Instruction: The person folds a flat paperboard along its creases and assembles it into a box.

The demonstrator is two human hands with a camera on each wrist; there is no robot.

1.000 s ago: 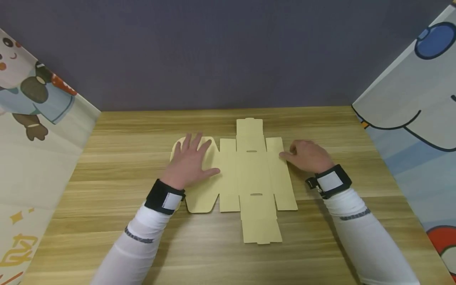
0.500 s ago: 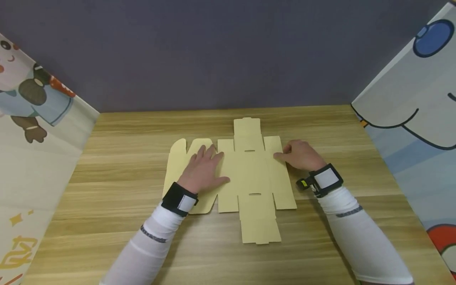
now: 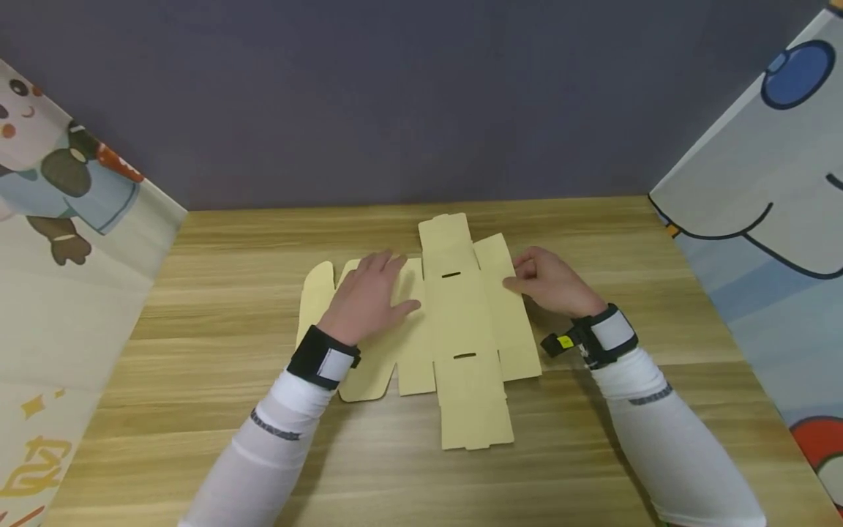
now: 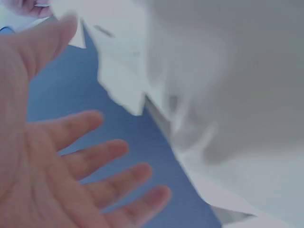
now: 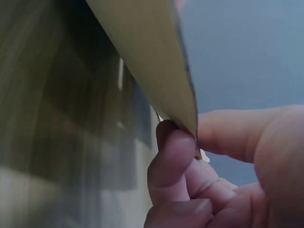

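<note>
An unfolded cardboard box blank, pale tan with creases, slots and flaps, is spread over the table in the head view. My right hand pinches the edge of its right side panel between thumb and curled fingers; that panel is tilted up from the table. In the right wrist view the thumb lies on one face of the cardboard and the fingers behind the other. Over the left panels my left hand is spread, fingers straight and thumb out. The left wrist view shows its palm facing the cardboard, gripping nothing.
The wood-grain table ends at a dark grey upright panel along the back. Printed cartoon panels stand at the left and right. Both wrists wear black straps.
The blank's right panel has risen and tilted, and the middle strip has turned slightly and shifted left. My left hand went right, then slightly back left. My right hand has moved slightly left.
</note>
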